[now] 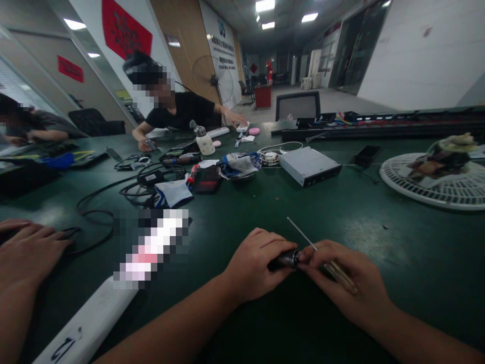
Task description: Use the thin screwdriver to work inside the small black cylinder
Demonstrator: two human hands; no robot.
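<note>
Close in front of me, my left hand [257, 265] is wrapped round a dark metal cylinder [290, 259] whose round end points right. My right hand [348, 273] grips a screwdriver [341, 277] with a brownish-gold handle, which lies across the palm. Its thin shaft slants up and to the left, away from the cylinder. The thumb and fingertips of the right hand pinch at the cylinder's open end; whether they hold a small part there is too hard to make out.
A white long object [91, 313] lies at the lower left, beside another person's hand [34, 247]. Farther back are a silver disc drive [308, 164], a white fan grille [394, 177], a bundled glove [240, 164] and tangled cables [94, 212]. A co-worker [182, 111] sits across the table.
</note>
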